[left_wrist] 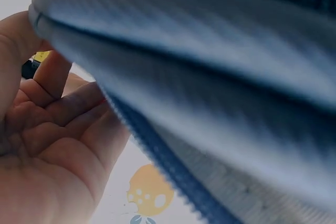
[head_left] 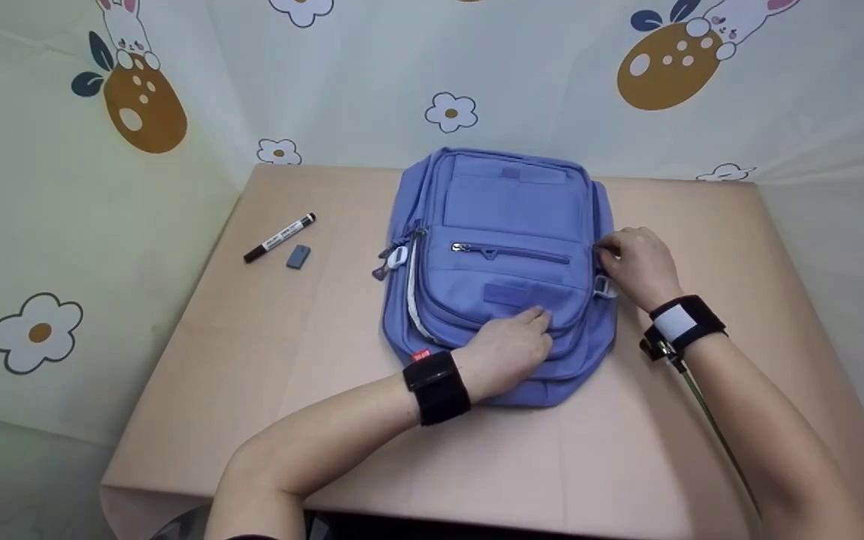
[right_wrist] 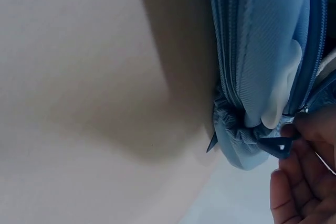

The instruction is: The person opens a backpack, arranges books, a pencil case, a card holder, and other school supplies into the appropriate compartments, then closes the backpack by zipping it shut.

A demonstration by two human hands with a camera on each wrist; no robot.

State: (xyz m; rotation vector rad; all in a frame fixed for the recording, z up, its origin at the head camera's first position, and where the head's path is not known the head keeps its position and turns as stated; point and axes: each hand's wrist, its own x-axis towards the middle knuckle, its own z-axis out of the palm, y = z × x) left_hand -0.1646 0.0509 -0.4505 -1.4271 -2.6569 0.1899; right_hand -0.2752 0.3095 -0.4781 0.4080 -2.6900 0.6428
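Note:
A blue-purple backpack [head_left: 511, 202] lies on its back on the table, its front up. Along its left side a zipped compartment gapes, showing a pale inner edge [head_left: 415, 292]. My left hand [head_left: 507, 352] lies over the lower front of the bag. In the left wrist view its thumb and fingers [left_wrist: 51, 74] pinch the edge of the fabric, beside an open zipper [left_wrist: 157, 161]. At the bag's right side my right hand [head_left: 640, 266] pinches a zipper pull. A dark triangular tab [right_wrist: 277, 145] hangs by the fingertips in the right wrist view.
A black-and-white marker [head_left: 280, 238] and a small grey-blue block [head_left: 298, 256] lie left of the backpack on the table [head_left: 312, 330]. A side buckle [head_left: 604, 286] sits below my right hand. Patterned cloth [head_left: 357, 90] hangs round the table. A cable [head_left: 717, 427] runs along my right forearm.

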